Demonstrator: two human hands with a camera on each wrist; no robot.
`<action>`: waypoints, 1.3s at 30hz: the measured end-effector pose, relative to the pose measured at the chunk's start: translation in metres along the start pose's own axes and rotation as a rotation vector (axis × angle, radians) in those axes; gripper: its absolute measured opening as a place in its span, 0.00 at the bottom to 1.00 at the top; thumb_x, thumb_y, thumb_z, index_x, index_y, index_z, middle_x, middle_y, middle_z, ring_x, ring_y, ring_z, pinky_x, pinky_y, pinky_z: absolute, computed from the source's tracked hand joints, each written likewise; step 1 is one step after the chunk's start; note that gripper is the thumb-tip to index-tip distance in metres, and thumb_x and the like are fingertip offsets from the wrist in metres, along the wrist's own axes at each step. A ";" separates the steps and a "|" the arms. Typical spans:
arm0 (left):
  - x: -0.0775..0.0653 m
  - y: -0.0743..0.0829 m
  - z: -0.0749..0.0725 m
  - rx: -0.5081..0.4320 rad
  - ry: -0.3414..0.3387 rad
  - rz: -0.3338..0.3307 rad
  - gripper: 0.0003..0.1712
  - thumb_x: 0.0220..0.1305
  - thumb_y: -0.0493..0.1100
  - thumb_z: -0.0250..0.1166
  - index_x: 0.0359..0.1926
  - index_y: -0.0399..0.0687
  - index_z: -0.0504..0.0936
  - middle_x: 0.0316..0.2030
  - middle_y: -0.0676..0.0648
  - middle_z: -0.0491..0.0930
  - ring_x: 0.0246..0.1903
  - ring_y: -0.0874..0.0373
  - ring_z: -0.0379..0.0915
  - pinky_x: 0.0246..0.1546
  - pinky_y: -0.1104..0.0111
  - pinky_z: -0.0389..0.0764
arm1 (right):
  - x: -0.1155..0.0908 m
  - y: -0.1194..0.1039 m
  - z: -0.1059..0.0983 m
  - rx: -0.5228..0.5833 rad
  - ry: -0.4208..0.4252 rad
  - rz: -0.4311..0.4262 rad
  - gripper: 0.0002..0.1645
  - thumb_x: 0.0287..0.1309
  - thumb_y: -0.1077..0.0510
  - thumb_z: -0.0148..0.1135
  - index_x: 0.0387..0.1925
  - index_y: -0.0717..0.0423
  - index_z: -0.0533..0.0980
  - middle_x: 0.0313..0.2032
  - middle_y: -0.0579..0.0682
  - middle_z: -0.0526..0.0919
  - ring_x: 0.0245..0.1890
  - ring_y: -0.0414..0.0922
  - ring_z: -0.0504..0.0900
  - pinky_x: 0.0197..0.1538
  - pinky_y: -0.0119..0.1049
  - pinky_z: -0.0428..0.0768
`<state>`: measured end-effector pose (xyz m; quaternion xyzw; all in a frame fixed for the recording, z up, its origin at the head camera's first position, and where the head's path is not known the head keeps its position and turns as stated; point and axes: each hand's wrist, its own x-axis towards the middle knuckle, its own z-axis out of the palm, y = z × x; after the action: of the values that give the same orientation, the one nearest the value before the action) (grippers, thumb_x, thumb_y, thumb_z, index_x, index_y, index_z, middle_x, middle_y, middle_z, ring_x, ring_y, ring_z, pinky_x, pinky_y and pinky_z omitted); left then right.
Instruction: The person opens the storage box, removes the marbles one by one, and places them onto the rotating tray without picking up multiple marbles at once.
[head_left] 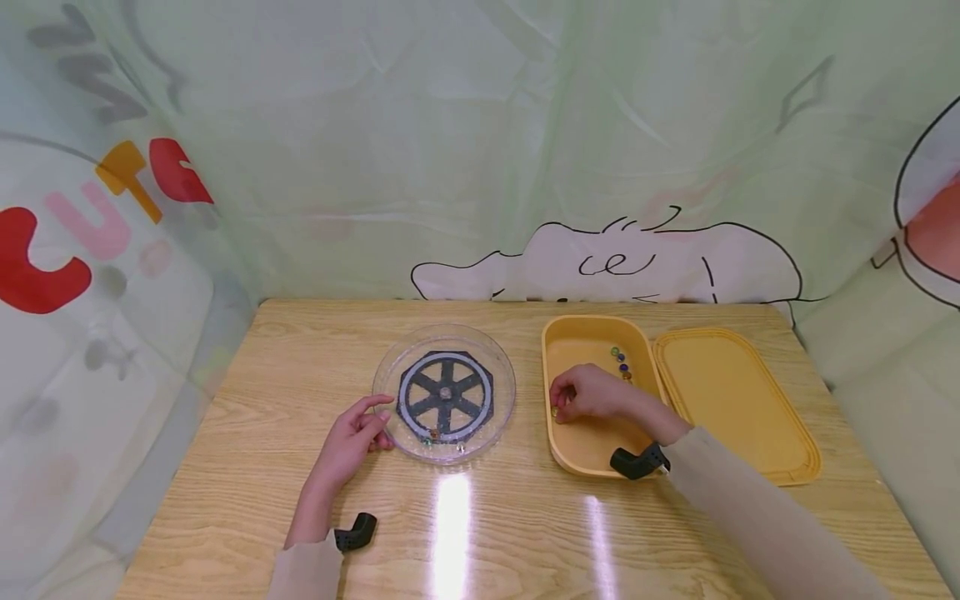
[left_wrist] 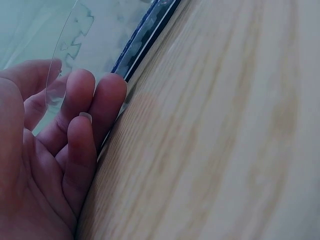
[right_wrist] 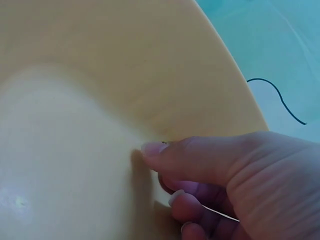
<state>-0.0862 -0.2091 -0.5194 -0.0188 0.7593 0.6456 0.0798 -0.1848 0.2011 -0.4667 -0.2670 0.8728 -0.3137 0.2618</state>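
Note:
My left hand (head_left: 355, 435) is at the near left of a clear round dish (head_left: 504, 417), with its fingers around the rim. Seen from the left wrist, the transparent wall (left_wrist: 56, 75) passes between the fingers. A dark spoked wheel pattern (head_left: 446, 393) shows in the dish, and small marbles (head_left: 433, 434) lie near its front edge. Inside a yellow tub (head_left: 600, 327), my right hand (head_left: 592, 392) pinches a small yellowish marble (head_left: 555, 412) near the left wall. The thumb and fingers mostly hide it in the right wrist view.
Several marbles (head_left: 623, 367), green, blue and brown, lie along the tub's right side. A flat yellow lid (head_left: 738, 400) rests to the right of the tub. The wooden table (head_left: 315, 333) ends at a printed curtain (head_left: 375, 167) behind.

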 end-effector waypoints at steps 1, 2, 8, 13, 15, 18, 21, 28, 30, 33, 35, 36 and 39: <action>0.000 0.000 0.000 0.005 0.001 0.005 0.17 0.74 0.44 0.59 0.60 0.49 0.77 0.26 0.41 0.80 0.27 0.52 0.80 0.32 0.65 0.82 | 0.000 0.000 0.000 0.001 -0.001 -0.008 0.09 0.48 0.63 0.76 0.28 0.53 0.80 0.23 0.41 0.77 0.28 0.40 0.74 0.35 0.32 0.72; -0.001 0.001 0.000 0.006 0.002 0.005 0.16 0.74 0.43 0.59 0.60 0.49 0.77 0.26 0.41 0.80 0.27 0.52 0.80 0.32 0.65 0.82 | 0.000 0.000 0.000 0.003 -0.002 -0.009 0.09 0.48 0.63 0.75 0.28 0.53 0.80 0.24 0.41 0.77 0.28 0.40 0.74 0.35 0.32 0.73; 0.000 0.001 0.000 0.003 0.001 0.003 0.16 0.74 0.43 0.59 0.60 0.49 0.77 0.26 0.41 0.80 0.27 0.52 0.80 0.33 0.64 0.83 | -0.002 -0.001 -0.004 0.022 -0.004 -0.027 0.08 0.50 0.63 0.74 0.30 0.53 0.81 0.25 0.42 0.78 0.28 0.41 0.74 0.35 0.33 0.73; 0.000 0.000 0.001 -0.009 0.000 0.008 0.17 0.74 0.43 0.59 0.60 0.48 0.77 0.26 0.41 0.80 0.27 0.52 0.80 0.32 0.65 0.82 | -0.005 0.000 -0.007 0.051 0.003 -0.034 0.07 0.50 0.63 0.73 0.32 0.53 0.81 0.26 0.43 0.80 0.28 0.42 0.75 0.35 0.33 0.74; -0.001 0.000 0.001 -0.012 0.002 0.014 0.17 0.74 0.42 0.59 0.61 0.46 0.77 0.26 0.42 0.80 0.26 0.53 0.80 0.32 0.65 0.83 | -0.006 -0.001 -0.008 0.055 0.011 -0.032 0.07 0.50 0.63 0.73 0.32 0.52 0.82 0.26 0.43 0.81 0.28 0.42 0.76 0.35 0.33 0.75; -0.001 0.000 0.001 -0.012 0.000 0.021 0.17 0.74 0.42 0.58 0.61 0.44 0.76 0.25 0.42 0.80 0.26 0.53 0.80 0.31 0.65 0.83 | -0.009 -0.002 -0.010 0.050 0.032 -0.032 0.07 0.51 0.63 0.73 0.32 0.51 0.82 0.26 0.42 0.81 0.28 0.42 0.76 0.34 0.33 0.75; -0.001 0.000 0.000 -0.014 0.000 0.016 0.17 0.74 0.42 0.58 0.60 0.44 0.77 0.25 0.43 0.80 0.26 0.53 0.80 0.31 0.65 0.83 | -0.011 -0.003 -0.012 0.045 0.059 -0.040 0.07 0.51 0.63 0.73 0.32 0.51 0.82 0.25 0.42 0.81 0.28 0.42 0.77 0.33 0.33 0.76; 0.000 0.000 0.000 -0.016 0.001 0.005 0.17 0.74 0.42 0.58 0.61 0.46 0.77 0.25 0.42 0.80 0.27 0.52 0.80 0.32 0.65 0.83 | -0.017 -0.005 -0.017 0.098 0.086 -0.057 0.07 0.53 0.64 0.71 0.34 0.55 0.82 0.26 0.43 0.81 0.27 0.43 0.78 0.32 0.34 0.77; 0.000 0.000 0.001 -0.014 0.002 0.006 0.17 0.74 0.42 0.58 0.61 0.46 0.77 0.25 0.42 0.80 0.27 0.52 0.80 0.32 0.64 0.83 | -0.019 -0.005 -0.019 0.119 0.091 -0.069 0.07 0.53 0.64 0.71 0.35 0.57 0.82 0.27 0.44 0.82 0.27 0.44 0.78 0.32 0.34 0.77; 0.000 -0.001 0.001 -0.016 0.003 0.005 0.17 0.74 0.42 0.58 0.60 0.46 0.77 0.26 0.42 0.80 0.27 0.52 0.80 0.32 0.64 0.83 | -0.021 -0.007 -0.022 0.147 0.108 -0.101 0.07 0.54 0.65 0.71 0.36 0.59 0.82 0.27 0.45 0.82 0.28 0.44 0.78 0.32 0.33 0.77; 0.000 -0.001 0.001 -0.016 0.002 0.004 0.16 0.74 0.42 0.58 0.60 0.47 0.77 0.26 0.42 0.80 0.27 0.52 0.80 0.32 0.64 0.83 | -0.023 -0.010 -0.024 0.160 0.122 -0.113 0.07 0.54 0.64 0.71 0.36 0.58 0.82 0.27 0.45 0.82 0.29 0.44 0.78 0.32 0.33 0.77; 0.000 -0.001 0.000 -0.015 0.001 0.003 0.16 0.74 0.42 0.58 0.60 0.48 0.77 0.26 0.42 0.80 0.27 0.52 0.80 0.32 0.64 0.83 | -0.023 -0.011 -0.024 0.169 0.129 -0.116 0.07 0.54 0.64 0.71 0.36 0.58 0.82 0.28 0.45 0.82 0.29 0.45 0.77 0.33 0.33 0.77; 0.000 0.000 0.000 -0.011 0.001 -0.004 0.17 0.74 0.43 0.59 0.60 0.49 0.77 0.27 0.41 0.80 0.27 0.52 0.80 0.32 0.65 0.83 | -0.024 -0.014 -0.025 0.177 0.150 -0.110 0.07 0.55 0.63 0.72 0.36 0.57 0.82 0.28 0.45 0.82 0.31 0.45 0.77 0.33 0.33 0.76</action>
<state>-0.0862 -0.2092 -0.5195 -0.0214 0.7556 0.6498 0.0806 -0.1788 0.2168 -0.4339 -0.2662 0.8428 -0.4223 0.2009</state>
